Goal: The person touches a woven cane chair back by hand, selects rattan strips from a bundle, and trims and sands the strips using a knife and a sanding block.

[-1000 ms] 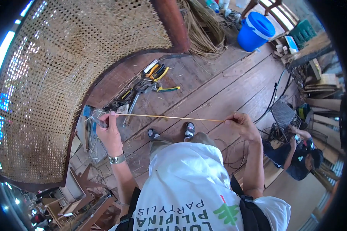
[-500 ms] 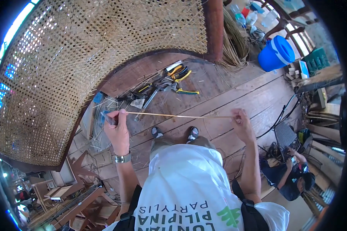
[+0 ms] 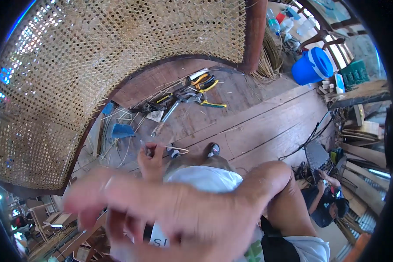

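Observation:
My left hand (image 3: 150,159) is closed on a thin, pale cane strip (image 3: 179,148), which sticks out from the fingers and bends in a small loop toward the right, over my shoes. Raised very close to the camera, my right hand (image 3: 174,214) stretches across the lower part of the view. Its fingers are blurred by motion, so I cannot make out whether anything is in them. Beyond both hands, a large woven cane panel (image 3: 161,30) with a dark, curved wooden frame (image 3: 256,35) fills the upper left.
Pliers with yellow handles (image 3: 214,105) and other tools lie on the wooden floor ahead. Cane offcuts and a blue piece (image 3: 123,130) lie near the panel. A blue lidded bucket (image 3: 310,67) and a cane bundle (image 3: 270,56) stand upper right. Another person (image 3: 327,203) works lower right.
My right hand has left its place at the right end of the strip and risen close to the camera. The stretched strip is now bent. My left hand has moved slightly right and down.

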Demonstrator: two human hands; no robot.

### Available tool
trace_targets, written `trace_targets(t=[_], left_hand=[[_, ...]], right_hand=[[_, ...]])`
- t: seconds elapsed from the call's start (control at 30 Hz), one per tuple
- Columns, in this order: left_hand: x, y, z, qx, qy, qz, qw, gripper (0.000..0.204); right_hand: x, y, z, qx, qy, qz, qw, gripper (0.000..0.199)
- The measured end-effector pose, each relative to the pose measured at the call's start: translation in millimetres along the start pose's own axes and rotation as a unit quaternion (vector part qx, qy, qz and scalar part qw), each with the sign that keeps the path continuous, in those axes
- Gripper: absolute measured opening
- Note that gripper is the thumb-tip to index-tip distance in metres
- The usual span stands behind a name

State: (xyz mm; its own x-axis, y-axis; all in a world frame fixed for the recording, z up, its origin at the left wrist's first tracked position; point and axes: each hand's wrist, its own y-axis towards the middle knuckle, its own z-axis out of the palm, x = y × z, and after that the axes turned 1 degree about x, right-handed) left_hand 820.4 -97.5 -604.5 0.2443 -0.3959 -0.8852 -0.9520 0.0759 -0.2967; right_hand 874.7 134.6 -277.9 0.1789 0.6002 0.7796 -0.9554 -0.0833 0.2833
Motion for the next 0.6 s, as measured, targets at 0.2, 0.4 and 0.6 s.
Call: trace_targets(t=[0.2, 0.4, 0.6], left_hand=[[-14, 2, -23, -0.029, -0.038, 0.020, 0.999, 0.022], [-23, 19, -23, -0.007, -0.037, 0.027, 0.999, 0.021], [-38, 26, 11, 0.181, -0.085, 0.060, 0.978, 0.019]], right_hand=[[50, 17, -15, 0.195, -0.076, 0.157, 0.965, 0.072], [-7, -5, -76, 0.023, -0.196, -0.070, 0.978, 0.066], [-190, -46, -167, -0.094, -0.560, 0.196, 0.800, 0.053]])
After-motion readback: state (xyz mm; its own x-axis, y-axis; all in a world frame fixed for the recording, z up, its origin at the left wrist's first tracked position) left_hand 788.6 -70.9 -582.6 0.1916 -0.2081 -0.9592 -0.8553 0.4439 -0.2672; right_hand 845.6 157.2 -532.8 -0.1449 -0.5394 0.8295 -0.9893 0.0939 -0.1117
